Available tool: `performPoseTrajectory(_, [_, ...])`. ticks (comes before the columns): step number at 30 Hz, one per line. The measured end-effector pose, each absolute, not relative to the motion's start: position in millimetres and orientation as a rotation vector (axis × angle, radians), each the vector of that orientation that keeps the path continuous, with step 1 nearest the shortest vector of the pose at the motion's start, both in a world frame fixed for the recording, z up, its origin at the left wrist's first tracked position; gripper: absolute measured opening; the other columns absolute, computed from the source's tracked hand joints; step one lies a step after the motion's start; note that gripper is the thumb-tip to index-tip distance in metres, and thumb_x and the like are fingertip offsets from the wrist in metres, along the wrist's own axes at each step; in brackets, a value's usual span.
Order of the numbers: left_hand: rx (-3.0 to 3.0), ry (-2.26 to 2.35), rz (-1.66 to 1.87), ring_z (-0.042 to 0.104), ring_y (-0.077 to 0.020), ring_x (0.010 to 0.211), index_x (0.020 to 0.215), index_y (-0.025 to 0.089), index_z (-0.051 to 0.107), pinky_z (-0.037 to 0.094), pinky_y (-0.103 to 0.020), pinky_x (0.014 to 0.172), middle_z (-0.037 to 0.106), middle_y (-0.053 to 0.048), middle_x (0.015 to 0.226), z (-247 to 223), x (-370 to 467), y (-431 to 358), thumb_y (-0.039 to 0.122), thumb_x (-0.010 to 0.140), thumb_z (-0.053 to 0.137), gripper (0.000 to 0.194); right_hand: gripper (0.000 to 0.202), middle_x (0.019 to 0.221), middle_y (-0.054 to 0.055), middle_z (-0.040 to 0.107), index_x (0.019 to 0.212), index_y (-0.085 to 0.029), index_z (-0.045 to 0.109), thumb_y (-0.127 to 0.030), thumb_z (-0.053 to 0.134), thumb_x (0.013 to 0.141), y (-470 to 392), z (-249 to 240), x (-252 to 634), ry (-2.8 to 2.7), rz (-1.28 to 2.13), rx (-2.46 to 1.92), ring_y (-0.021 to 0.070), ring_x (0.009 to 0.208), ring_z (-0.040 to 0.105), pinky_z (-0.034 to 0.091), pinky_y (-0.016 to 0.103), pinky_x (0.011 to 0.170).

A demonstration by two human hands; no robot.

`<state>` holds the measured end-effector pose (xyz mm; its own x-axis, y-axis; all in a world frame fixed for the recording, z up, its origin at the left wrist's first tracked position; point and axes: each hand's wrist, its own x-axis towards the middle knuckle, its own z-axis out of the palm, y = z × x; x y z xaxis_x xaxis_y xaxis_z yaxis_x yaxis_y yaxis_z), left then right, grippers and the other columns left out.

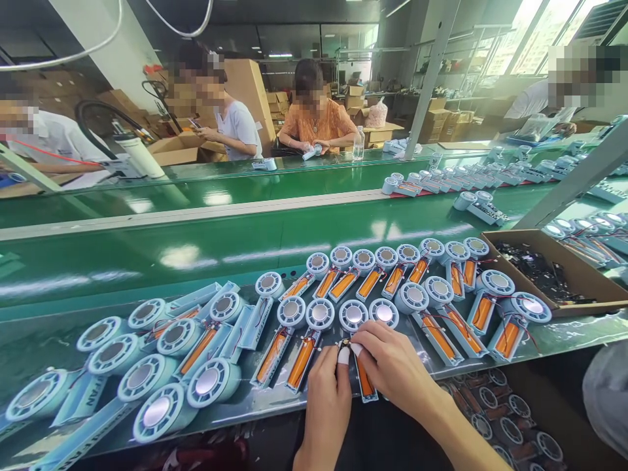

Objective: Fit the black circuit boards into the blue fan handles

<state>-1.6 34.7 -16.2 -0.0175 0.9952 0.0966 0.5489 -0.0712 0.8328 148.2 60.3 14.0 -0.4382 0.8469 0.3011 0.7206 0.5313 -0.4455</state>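
Observation:
My left hand (328, 396) is closed at the bench edge, its fingertips pinching a small dark part (345, 342). My right hand (395, 360) meets it from the right, fingers bent and closed at the same part. White covers show on fingertips of both hands. Under the hands lies a light blue handheld fan (353, 316), its round head away from me and its handle showing an orange battery (366, 378). Another fan head (383, 313) sits just beyond my right fingers. What exactly the right fingers grip is partly hidden.
Rows of similar fans (209, 383) lie left and right along the bench. A cardboard box (554, 268) of small black parts stands at right. Below the edge, a container holds more fans (510, 428). Beyond runs a green conveyor belt (235, 242); several people (318, 118) sit across it.

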Motion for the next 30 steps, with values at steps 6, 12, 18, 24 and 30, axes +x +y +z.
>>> performPoseTrajectory(6, [1.768,1.616,0.941,0.063,-0.0241,0.075,0.082,0.023,0.059,0.046,-0.033,0.067,0.064,-0.007,0.081,-20.9,-4.4,32.8,0.027,0.1,0.032,0.033,0.021,0.095,0.008,0.067,0.098,-0.02,0.062,-0.009,0.044,0.098,58.4,9.3,145.7,-2.295,0.298,-1.274,0.0224,0.086,0.065,0.05,0.032,0.074])
performPoseTrajectory(12, [1.882,1.448,0.83,0.067,-0.0241,0.084,0.097,0.022,0.064,0.049,-0.033,0.073,0.069,-0.008,0.092,-15.5,-20.8,36.3,0.026,0.101,0.034,0.031,0.02,0.099,0.006,0.069,0.104,-0.021,0.064,-0.012,0.046,0.1,60.9,6.1,151.5,-2.178,0.539,-1.275,0.0196,0.086,0.066,0.052,0.029,0.075])
performPoseTrajectory(18, [1.916,1.31,0.73,0.065,-0.0211,0.083,0.09,0.023,0.062,0.047,-0.029,0.07,0.067,-0.004,0.09,-6.0,-30.6,42.4,0.022,0.101,0.035,0.029,0.025,0.106,0.006,0.069,0.115,-0.023,0.066,-0.016,0.046,0.103,64.8,7.7,162.7,-2.223,0.729,-1.127,0.019,0.092,0.066,0.051,0.029,0.081])
performPoseTrajectory(24, [1.88,1.304,0.721,0.063,-0.0201,0.079,0.086,0.023,0.062,0.047,-0.029,0.07,0.067,-0.004,0.087,-2.2,-32.3,40.8,0.029,0.102,0.037,0.03,0.021,0.102,0.006,0.07,0.107,-0.022,0.067,-0.016,0.049,0.1,62.7,8.7,157.0,-2.201,0.699,-1.189,0.0215,0.092,0.065,0.052,0.033,0.081])
performPoseTrajectory(30, [1.72,1.488,0.799,0.069,-0.0246,0.086,0.103,0.019,0.068,0.052,-0.034,0.075,0.074,-0.01,0.095,-7.8,-26.1,30.2,0.035,0.102,0.035,0.037,0.033,0.117,0.006,0.064,0.127,-0.028,0.058,-0.02,0.057,0.095,49.6,23.6,176.2,-1.986,0.787,-1.366,0.0187,0.092,0.064,0.055,0.031,0.082])
